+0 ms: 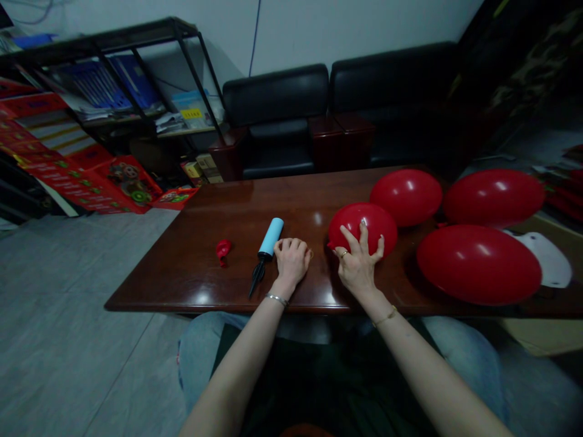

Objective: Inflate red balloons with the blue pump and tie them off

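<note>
My right hand [358, 262] spreads its fingers over a round, inflated red balloon [378, 227] and grips it against the table. The balloon's knot end points left, near my thumb. My left hand [293, 262] is closed and low over the table, just right of a hand pump [272, 237] with a light blue barrel and black nozzle. Something small and yellowish shows at its right edge, but what the fingers hold is hidden. A limp red balloon [223, 249] lies left of the pump.
Three more inflated balloons, one at the back [406, 197], one at the far right [494, 197] and a long one in front [478, 264], rest on the brown table [173, 273]. A white object [549, 258] lies beside them. Black sofas [277, 97] and a shelf [173, 30] stand behind.
</note>
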`<state>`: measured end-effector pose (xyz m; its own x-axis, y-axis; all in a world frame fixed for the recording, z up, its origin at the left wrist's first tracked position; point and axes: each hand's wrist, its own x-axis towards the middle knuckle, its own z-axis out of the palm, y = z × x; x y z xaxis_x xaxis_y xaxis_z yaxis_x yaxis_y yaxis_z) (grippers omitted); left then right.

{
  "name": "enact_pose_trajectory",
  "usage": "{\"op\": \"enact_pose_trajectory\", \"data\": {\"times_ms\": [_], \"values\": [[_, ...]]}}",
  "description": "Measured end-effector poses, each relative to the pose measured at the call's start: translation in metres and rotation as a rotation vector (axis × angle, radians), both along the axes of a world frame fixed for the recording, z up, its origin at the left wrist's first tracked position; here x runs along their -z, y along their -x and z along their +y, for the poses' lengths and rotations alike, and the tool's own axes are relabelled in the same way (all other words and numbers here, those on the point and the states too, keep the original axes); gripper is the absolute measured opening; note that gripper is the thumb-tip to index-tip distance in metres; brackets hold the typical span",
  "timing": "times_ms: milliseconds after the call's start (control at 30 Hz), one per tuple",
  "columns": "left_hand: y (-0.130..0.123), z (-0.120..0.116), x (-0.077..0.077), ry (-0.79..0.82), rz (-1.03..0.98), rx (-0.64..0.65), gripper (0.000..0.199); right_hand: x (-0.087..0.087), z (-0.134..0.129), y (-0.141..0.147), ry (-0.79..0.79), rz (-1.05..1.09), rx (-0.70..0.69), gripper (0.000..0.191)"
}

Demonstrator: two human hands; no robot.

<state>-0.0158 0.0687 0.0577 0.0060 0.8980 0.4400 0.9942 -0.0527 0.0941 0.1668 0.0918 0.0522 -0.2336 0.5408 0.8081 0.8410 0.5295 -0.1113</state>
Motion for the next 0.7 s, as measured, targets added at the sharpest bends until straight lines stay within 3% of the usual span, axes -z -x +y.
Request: {"op": "enact_pose_trajectory", "data": {"times_ms": [333, 700], "values": [[-0.003, -0.038, 0.034, -0.072, -0.034, 0.165, 0.006, 0.002, -0.002, -0.001, 0.023, 0.010, 0.006, 0.026], [-0.007, -0.044, 0.036, -0.002, -0.238, 0.198, 0.007, 0.002, -0.003, -0.001, 0.015, 0.017, -0.006, 0.025]]}}
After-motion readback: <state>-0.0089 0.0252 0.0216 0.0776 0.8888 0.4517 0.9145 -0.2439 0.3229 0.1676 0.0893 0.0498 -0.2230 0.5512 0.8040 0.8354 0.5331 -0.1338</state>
